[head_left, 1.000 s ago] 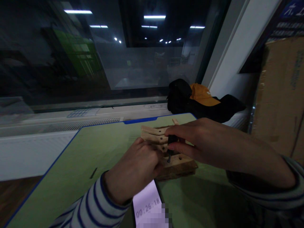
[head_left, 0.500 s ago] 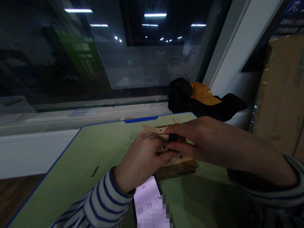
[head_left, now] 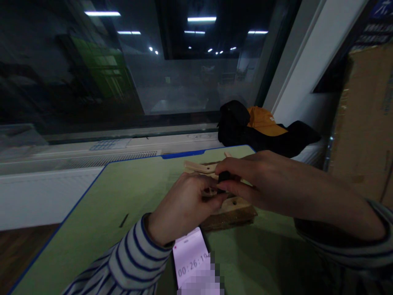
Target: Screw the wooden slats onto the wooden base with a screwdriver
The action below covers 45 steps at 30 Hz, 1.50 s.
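Observation:
A small black piece [head_left: 224, 177], its kind unclear, is pinched between the thumb and fingers of my right hand [head_left: 248, 174]. My left hand [head_left: 190, 200] is closed beside it, thumb and fingertips meeting at the lower end of the black piece; what they grip there is partly hidden. Beneath both hands lie pale wooden pieces with holes, among them a bent strip [head_left: 199, 167] at the back and a flat one [head_left: 236, 202] in front. These rest on a brown block [head_left: 230, 219], largely covered by my hands.
A phone [head_left: 192, 258] showing a running timer lies on the green table [head_left: 101, 205] by my left wrist. A thin dark stick [head_left: 123, 220] lies to the left. Behind the table are a radiator [head_left: 116, 157], a window, and black and orange caps [head_left: 262, 121]; a cardboard box [head_left: 362, 123] stands right.
My hands stay almost in place over the block. The left fingertips have shifted slightly closer to the lower end of the black piece.

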### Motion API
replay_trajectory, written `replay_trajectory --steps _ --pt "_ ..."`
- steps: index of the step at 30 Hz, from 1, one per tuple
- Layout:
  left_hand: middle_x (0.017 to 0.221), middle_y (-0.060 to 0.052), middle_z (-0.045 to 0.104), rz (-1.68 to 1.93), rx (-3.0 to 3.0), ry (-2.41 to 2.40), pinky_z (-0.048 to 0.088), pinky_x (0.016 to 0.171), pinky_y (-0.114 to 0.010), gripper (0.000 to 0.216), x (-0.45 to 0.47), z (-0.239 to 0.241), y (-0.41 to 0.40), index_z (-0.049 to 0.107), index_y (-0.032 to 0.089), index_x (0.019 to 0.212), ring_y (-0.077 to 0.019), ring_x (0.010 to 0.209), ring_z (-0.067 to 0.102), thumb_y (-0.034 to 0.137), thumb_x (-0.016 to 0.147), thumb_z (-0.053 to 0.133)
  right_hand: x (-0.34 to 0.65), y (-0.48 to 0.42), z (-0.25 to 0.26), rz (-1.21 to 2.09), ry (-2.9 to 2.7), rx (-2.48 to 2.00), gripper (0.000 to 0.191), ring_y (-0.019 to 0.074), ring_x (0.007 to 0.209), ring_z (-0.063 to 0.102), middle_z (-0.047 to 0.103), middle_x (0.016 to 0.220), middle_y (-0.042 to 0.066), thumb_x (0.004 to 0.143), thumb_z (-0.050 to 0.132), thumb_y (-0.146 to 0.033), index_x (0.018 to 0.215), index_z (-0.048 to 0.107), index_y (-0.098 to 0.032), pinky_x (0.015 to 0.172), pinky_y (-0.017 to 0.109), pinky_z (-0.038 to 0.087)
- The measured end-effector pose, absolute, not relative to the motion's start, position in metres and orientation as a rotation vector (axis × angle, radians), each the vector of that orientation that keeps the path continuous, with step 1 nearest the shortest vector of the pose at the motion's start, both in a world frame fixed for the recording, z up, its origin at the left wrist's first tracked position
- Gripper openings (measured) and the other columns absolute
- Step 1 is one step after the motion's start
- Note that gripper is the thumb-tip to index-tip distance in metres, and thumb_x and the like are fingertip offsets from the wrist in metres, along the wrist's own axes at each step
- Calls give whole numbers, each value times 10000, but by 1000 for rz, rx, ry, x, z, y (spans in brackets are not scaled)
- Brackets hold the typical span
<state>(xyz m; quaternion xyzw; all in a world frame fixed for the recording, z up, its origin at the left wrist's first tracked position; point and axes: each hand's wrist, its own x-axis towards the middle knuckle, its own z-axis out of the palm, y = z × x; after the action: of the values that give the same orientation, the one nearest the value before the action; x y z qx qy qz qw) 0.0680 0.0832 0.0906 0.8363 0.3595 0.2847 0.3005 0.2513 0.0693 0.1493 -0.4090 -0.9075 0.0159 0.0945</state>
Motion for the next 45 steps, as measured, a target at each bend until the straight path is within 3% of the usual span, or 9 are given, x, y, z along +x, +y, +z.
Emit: replay_trajectory --steps 13,18,24,31,35,39,45 --pt "839 -15 726 661 2087 999 461 664 -266 177 69 82 84 715 184 860 -171 768 656 284 878 570 252 69 150 34 -2688 -1183 191 130 659 633 680 792 -18 916 517 -290 1092 575 -244 552 248 384" --pt "826 -37 718 632 2130 1018 465 658 -271 209 68 83 84 715 165 875 -177 750 643 288 887 547 252 67 151 61 -2693 -1119 128 139 740 656 698 888 -6 918 506 -239 1022 581 -242 624 252 426" --pt "787 -35 704 617 2157 1035 447 606 -261 187 70 84 83 712 163 878 -164 694 624 257 871 551 251 68 150 27 -2695 -1238 115 136 634 633 678 767 -8 900 531 -239 993 597 -223 550 249 400" --pt "837 -2 711 656 2055 983 455 651 -272 145 72 76 85 694 202 905 -168 756 638 306 860 603 251 71 149 -33 -2687 -1254 116 122 565 593 643 692 -14 913 506 -273 946 592 -203 503 246 357" --pt "873 2 712 664 2081 929 447 705 -276 130 70 75 85 688 202 868 -170 824 641 278 882 583 253 69 150 -21 -2693 -1212 137 125 636 615 665 775 -24 903 530 -288 1011 591 -229 542 249 386" --pt "831 4 697 644 2130 925 431 660 -274 151 69 77 84 668 197 869 -164 771 628 274 899 542 253 66 154 34 -2701 -1076 205 126 812 644 686 944 -29 900 543 -237 1097 596 -261 664 246 433" --pt "844 -14 708 611 2143 967 443 641 -281 161 72 79 82 670 184 885 -178 767 639 245 879 521 250 65 156 77 -2719 -1184 118 135 706 633 682 813 2 896 541 -231 942 647 -207 615 247 424"
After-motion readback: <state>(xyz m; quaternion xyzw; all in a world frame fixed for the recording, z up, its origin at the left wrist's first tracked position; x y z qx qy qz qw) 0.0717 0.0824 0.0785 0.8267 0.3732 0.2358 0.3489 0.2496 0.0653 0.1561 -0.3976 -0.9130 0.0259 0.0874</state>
